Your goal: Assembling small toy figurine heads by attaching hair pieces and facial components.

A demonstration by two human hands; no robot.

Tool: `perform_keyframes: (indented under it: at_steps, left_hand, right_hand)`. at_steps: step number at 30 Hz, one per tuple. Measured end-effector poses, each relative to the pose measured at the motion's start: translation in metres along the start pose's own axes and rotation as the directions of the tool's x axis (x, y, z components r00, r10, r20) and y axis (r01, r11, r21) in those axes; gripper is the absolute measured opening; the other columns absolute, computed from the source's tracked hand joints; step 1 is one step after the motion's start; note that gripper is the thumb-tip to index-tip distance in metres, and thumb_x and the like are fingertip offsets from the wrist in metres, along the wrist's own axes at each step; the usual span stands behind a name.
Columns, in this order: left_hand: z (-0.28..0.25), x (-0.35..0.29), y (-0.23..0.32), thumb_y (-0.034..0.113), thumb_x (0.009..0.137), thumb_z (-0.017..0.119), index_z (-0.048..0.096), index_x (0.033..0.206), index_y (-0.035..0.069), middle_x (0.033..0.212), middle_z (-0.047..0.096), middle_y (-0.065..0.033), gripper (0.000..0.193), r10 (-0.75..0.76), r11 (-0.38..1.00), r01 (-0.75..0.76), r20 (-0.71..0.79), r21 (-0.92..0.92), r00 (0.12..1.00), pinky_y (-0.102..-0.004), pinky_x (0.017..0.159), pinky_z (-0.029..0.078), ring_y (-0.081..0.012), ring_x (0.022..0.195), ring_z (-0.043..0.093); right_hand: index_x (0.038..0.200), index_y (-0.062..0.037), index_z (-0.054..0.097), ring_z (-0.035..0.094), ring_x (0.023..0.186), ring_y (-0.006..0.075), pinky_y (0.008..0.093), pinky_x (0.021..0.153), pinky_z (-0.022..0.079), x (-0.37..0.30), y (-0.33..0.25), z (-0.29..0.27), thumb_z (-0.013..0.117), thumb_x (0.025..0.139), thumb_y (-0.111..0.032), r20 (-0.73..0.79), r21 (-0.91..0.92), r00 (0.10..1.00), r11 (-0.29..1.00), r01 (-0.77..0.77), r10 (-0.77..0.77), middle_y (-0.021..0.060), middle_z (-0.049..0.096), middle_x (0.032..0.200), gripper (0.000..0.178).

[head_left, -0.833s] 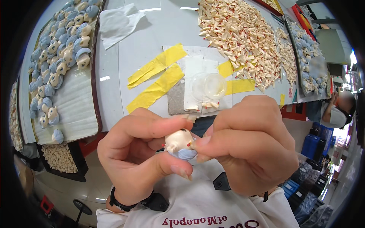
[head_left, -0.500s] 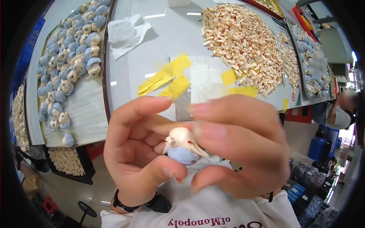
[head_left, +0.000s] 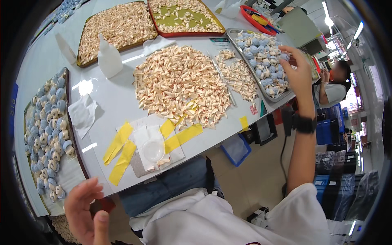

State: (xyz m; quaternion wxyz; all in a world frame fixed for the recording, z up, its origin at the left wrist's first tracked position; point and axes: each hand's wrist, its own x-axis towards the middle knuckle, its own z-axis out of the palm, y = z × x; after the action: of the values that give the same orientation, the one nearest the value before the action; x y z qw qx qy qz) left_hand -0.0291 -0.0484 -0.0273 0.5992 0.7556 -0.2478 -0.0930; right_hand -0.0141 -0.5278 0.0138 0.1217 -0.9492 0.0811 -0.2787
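My right hand (head_left: 298, 69) is stretched out over the far end of a metal tray (head_left: 274, 99) at the right. Its thumb and fingers close around a small doll head with blue hair (head_left: 284, 56), just above or touching the others there. Rows of similar pale heads with blue hair (head_left: 267, 69) fill that tray. My left hand (head_left: 85, 210) hovers at the lower left, off the table's front edge, with fingers loosely bent, thumb apart and nothing in it. Beside it lies a tray of blue-haired heads (head_left: 51, 134) without visible pointed ears.
A heap of small pointed pale pieces (head_left: 181, 85) covers the middle of the table, with a smaller pile (head_left: 237, 75) to its right. Nearer are yellow tape strips (head_left: 122, 162) and a clear round dish (head_left: 154, 151). A white squeeze bottle (head_left: 109, 59) stands behind. Another person (head_left: 332, 87) sits at right.
Both hands were together around one doll head with pointed ears. They have parted: the right went far right to the metal tray with the head, the left dropped to the lower left, emptied.
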Motion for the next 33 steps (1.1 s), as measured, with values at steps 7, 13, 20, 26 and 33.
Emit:
perform_keyframes:
  at_steps: [7, 13, 20, 26, 33]
  left_hand:
    - [-0.028, -0.007, 0.001, 0.020, 0.088, 0.052, 0.042, 0.125, 0.000, 0.121, 0.051, -0.0169, 0.043, -0.020, 0.942, 0.066, -0.143, 0.329, 0.990, -0.0321, 0.088, 0.043, -0.0233, 0.105, 0.053]
    - [-0.086, 0.000, -0.019, 0.017, 0.090, 0.046, 0.049, 0.119, 0.002, 0.127, 0.046, -0.0116, 0.033, -0.001, 0.782, 0.230, -0.367, 0.580, 0.930, -0.0318, 0.094, 0.035, -0.0185, 0.113, 0.046]
    - [-0.123, 0.007, -0.060, 0.032, 0.090, 0.047, 0.031, 0.136, 0.009, 0.140, 0.032, -0.0105, 0.054, -0.120, 0.494, 0.339, -0.323, 0.801, 0.939, -0.0379, 0.108, 0.018, -0.0244, 0.132, 0.025]
    - [-0.110, 0.011, -0.055, 0.026, 0.083, 0.054, 0.028, 0.138, 0.011, 0.143, 0.027, -0.0087, 0.062, -0.121, 0.638, 0.302, -0.295, 0.708, 0.948, -0.0385, 0.110, 0.016, -0.0257, 0.134, 0.020]
    - [-0.070, 0.025, -0.036, -0.002, 0.079, 0.053, 0.049, 0.124, 0.011, 0.137, 0.036, -0.0096, 0.047, -0.097, 0.432, 0.213, -0.190, 0.876, 0.977, -0.0378, 0.103, 0.031, -0.0263, 0.129, 0.031]
  right_hand:
    - [0.101, -0.0082, 0.059, 0.056, 0.083, 0.0252, 0.0333, 0.072, 0.045, 0.029, 0.073, 0.006, 0.053, 0.076, -0.006, 0.185, -0.198, 0.980, 0.975, 0.103, -0.066, 0.0110, 0.056, 0.093, 0.026]
    - [0.103, -0.0094, 0.058, 0.056, 0.086, 0.0284, 0.0351, 0.076, 0.043, 0.037, 0.093, 0.009, 0.055, 0.076, -0.012, 0.128, -0.287, 0.992, 0.957, 0.032, 0.005, 0.0128, 0.055, 0.094, 0.027]
    - [0.110, -0.0100, 0.057, 0.054, 0.097, 0.0279, 0.0329, 0.083, 0.043, 0.023, 0.058, -0.002, 0.057, 0.076, -0.012, 0.117, -0.219, 0.989, 0.969, 0.117, -0.093, 0.0119, 0.056, 0.107, 0.034]
    - [0.103, -0.0067, 0.057, 0.054, 0.093, 0.0220, 0.0302, 0.079, 0.043, 0.011, -0.033, 0.042, 0.058, 0.073, -0.007, 0.418, 0.233, 0.870, 0.957, 0.175, -0.261, 0.0091, 0.057, 0.101, 0.030]
    - [0.083, -0.0010, 0.056, 0.051, 0.067, 0.0166, 0.0272, 0.061, 0.042, 0.010, -0.037, 0.069, 0.064, 0.068, -0.004, 0.612, 0.191, 0.769, 0.978, 0.084, -0.186, 0.0058, 0.054, 0.078, 0.017]
